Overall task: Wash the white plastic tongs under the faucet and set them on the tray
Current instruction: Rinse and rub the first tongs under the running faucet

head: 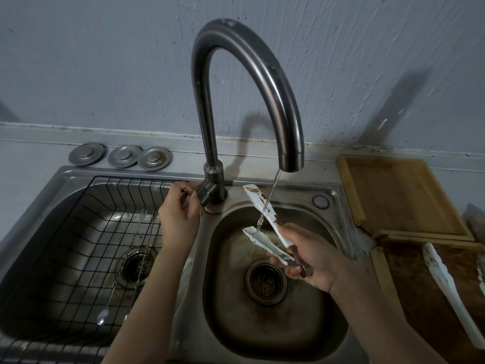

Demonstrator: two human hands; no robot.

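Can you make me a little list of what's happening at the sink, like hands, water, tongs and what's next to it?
left hand: on the faucet handle
right hand: holding the white tongs by the joined end
water: running onto the tongs
tongs: brown stains on the arms
right basin: under the tongs
left basin: wire rack with long forks
wooden tray: right of sink
second white tongs: right of sink, stained

Grey countertop (34,164) with a steel double sink (199,258)

Three metal drain stoppers (122,156) sit at far left; two wooden trays (399,195) lie at right, the nearer bearing soiled white tongs (446,285).
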